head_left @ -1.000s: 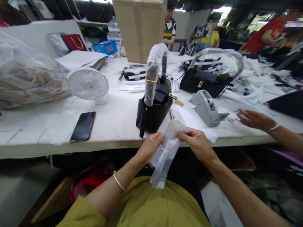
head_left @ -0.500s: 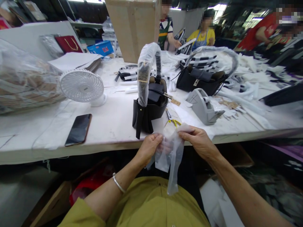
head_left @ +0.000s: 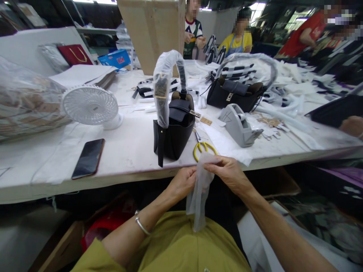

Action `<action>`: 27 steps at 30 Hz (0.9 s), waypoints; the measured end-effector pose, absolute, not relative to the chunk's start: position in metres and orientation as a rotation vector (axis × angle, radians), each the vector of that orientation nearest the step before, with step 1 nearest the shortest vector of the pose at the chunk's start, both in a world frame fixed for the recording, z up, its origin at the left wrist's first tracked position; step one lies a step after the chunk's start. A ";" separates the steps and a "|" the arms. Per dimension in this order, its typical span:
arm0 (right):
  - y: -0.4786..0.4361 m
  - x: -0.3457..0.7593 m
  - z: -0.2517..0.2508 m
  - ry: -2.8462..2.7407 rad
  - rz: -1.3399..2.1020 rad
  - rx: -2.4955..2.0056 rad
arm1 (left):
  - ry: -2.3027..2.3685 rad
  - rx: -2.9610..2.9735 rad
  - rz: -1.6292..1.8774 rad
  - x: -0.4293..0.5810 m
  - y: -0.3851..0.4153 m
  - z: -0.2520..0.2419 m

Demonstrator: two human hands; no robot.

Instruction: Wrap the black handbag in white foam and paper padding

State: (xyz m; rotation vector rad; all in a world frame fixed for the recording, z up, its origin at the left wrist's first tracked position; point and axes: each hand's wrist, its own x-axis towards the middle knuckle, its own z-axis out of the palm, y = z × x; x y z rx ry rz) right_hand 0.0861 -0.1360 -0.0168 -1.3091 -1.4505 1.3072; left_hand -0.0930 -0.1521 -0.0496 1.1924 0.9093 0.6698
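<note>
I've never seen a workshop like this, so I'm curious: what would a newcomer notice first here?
Probably the black handbag standing near the front edge of the white table, its tall, wrapped handle arching above it. Next, the left hand and right hand holding a translucent white sheet at the table edge, close to yellow-handled scissors. Further left in view, a white fan stands behind a dark phone.

The tips of the left fingers [head_left: 189, 174] are hidden behind the translucent sheet [head_left: 202, 181], which also covers part of the scissors' [head_left: 200, 142] yellow handles. At far left, the clear plastic bag [head_left: 31, 102] is cut off by the edge; at right, a co-worker's hand [head_left: 352, 125] is cropped and blurred. The cardboard box [head_left: 151, 36] loses its top. Any print on the brown tag [head_left: 205, 121] is too small to read.
</note>
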 end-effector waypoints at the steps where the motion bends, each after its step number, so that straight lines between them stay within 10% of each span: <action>1: -0.136 0.086 -0.018 -1.445 1.303 -1.325 | 0.920 1.244 0.682 -0.096 -0.152 -0.050; 27: -0.077 0.060 -0.019 -2.389 0.252 -2.004 | 0.808 0.427 1.318 -0.169 -0.199 -0.013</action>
